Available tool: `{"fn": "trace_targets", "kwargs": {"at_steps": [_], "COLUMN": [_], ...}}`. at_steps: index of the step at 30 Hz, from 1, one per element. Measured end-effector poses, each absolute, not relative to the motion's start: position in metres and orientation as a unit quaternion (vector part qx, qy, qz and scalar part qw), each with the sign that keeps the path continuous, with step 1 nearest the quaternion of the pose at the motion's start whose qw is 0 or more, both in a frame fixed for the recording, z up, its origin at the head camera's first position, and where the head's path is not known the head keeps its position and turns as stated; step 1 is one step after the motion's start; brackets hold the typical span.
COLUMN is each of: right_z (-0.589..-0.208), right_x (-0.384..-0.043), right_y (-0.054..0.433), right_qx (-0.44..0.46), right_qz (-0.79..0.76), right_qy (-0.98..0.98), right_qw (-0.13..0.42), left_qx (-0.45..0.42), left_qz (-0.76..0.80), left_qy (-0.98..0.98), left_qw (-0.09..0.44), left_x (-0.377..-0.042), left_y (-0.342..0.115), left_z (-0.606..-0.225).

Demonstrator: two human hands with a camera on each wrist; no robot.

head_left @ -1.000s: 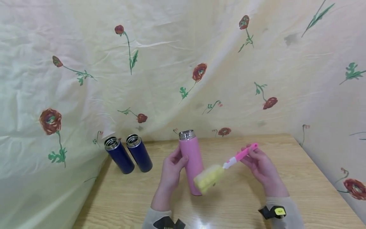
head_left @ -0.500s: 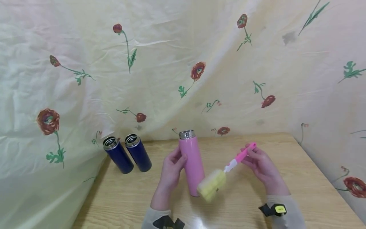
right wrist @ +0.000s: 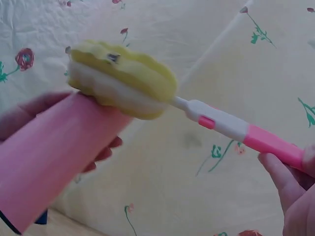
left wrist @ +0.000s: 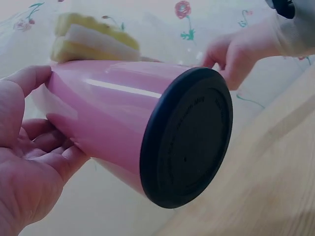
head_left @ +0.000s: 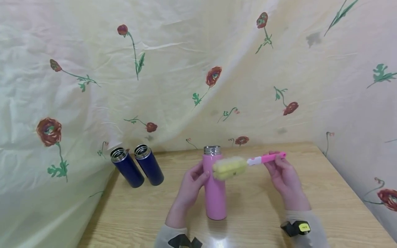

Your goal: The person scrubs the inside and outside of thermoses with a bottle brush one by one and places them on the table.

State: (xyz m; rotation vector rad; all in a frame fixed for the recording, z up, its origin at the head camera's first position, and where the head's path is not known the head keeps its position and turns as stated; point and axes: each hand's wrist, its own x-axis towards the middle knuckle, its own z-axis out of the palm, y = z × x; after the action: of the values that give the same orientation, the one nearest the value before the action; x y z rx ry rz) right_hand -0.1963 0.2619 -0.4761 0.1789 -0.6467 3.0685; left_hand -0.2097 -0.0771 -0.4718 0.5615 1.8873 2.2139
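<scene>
My left hand (head_left: 190, 184) grips a pink thermos flask (head_left: 216, 198) round its upper body, thumb in front. Its bare steel mouth (head_left: 212, 150) points up, and in the left wrist view its dark round base (left wrist: 191, 137) faces the camera. Between thumb and fingers, my right hand (head_left: 286, 177) holds a sponge bottle brush (right wrist: 224, 120) by the pink end of its handle. The brush lies almost level, its yellow and white sponge head (head_left: 230, 167) overlapping the flask just below the neck. In the right wrist view the sponge hides the flask's mouth.
Two dark blue thermos flasks (head_left: 128, 168), both uncapped, stand at the back left of the wooden table (head_left: 139, 217). A pale cloth (head_left: 173, 69) printed with red flowers hangs behind and along both sides.
The sponge head has swung up from beside the pink flask's base to just below its neck. The flask has shifted slightly right and stands straighter. Both hands keep their holds.
</scene>
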Motion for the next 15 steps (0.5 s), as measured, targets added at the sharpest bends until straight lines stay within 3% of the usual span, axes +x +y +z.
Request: {"fn": "trace_targets", "kwargs": {"at_steps": [8,15], "right_z": [-0.47,-0.464], "right_x": [-0.188,-0.188], "right_y": [0.249,0.245], "right_qx": [0.025,0.029], "right_qz": [0.99,0.991], "right_qy": [-0.139,-0.123], "right_qw": [0.02,0.039], "left_qx": [0.158,0.14], "left_qz": [0.746,0.774], "left_qy": [0.641,0.616], "left_qw": [0.091,0.05], "left_x": [-0.203,-0.206], "left_y": [-0.075,-0.072], "left_z": [-0.475,-0.471]}}
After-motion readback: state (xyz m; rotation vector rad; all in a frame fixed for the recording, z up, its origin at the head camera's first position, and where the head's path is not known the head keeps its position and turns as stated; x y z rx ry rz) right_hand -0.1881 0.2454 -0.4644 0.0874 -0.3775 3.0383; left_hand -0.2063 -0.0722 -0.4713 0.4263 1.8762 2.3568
